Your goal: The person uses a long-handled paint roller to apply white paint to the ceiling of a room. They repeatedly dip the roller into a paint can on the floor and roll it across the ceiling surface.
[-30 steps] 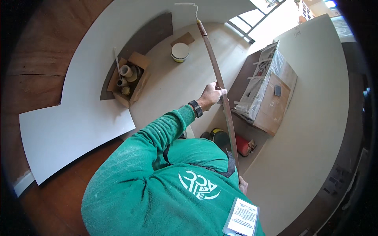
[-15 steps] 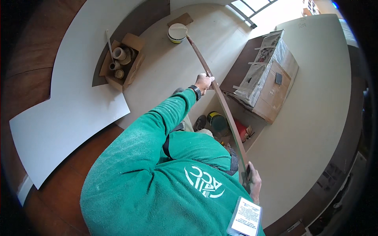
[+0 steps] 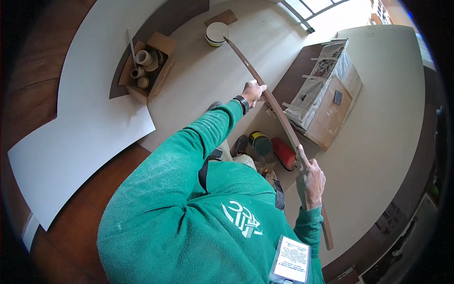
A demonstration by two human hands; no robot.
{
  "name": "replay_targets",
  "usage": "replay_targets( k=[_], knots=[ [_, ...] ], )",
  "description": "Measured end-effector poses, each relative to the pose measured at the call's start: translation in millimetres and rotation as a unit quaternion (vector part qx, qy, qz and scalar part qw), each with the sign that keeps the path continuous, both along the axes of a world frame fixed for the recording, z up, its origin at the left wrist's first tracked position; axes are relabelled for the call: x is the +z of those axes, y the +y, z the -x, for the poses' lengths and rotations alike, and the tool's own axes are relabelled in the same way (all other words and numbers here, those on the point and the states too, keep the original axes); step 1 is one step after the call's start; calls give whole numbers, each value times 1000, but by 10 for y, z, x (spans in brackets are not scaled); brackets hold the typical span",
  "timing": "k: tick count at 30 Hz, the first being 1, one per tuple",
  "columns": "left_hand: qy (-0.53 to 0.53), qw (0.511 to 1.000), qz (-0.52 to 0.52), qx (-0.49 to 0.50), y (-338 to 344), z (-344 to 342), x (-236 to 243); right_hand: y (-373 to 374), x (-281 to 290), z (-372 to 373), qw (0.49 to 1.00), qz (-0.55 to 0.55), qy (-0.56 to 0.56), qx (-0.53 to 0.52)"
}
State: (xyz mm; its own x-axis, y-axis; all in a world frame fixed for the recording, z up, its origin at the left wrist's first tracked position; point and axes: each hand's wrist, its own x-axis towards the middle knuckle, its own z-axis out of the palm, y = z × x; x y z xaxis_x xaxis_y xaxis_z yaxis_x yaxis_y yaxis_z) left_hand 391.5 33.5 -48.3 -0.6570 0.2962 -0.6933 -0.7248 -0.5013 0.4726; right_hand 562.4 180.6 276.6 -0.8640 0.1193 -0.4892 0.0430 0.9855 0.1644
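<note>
A long, narrow brown wooden strip runs slantwise from the far middle to the lower right. My left hand, with a dark watch at its wrist, is closed round it at about a third of its length from the far end. Nearer to me, my right hand grips the same strip, its index finger stretched along it. The near end sticks out past my right forearm. In the picture, the far tip overlaps a white-topped bucket; whether they touch I cannot tell.
At the left, a cardboard box holds several rolls and tubes beside a large white sheet. A plastic-wrapped crate stands on the right. A dark tub and a red cylinder sit near my feet.
My right hand has slid up the strip from near its lower end, and that end now shows beyond my forearm. My left hand has shifted slightly right. More of the red cylinder shows.
</note>
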Motion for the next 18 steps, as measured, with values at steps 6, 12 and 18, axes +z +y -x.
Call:
replay_targets(
  k=[6, 12, 18],
  knots=[
    [19, 999, -27, 9, -57, 244, 70, -123, -135, 497, 998, -8, 13, 63],
    [19, 998, -60, 32, -96, 279, 271, -238, 113, 801, 995, -37, -14, 89],
    [38, 996, -57, 51, -86, 319, 501, -317, 515, 898, 996, -38, 2, 84]
  ],
)
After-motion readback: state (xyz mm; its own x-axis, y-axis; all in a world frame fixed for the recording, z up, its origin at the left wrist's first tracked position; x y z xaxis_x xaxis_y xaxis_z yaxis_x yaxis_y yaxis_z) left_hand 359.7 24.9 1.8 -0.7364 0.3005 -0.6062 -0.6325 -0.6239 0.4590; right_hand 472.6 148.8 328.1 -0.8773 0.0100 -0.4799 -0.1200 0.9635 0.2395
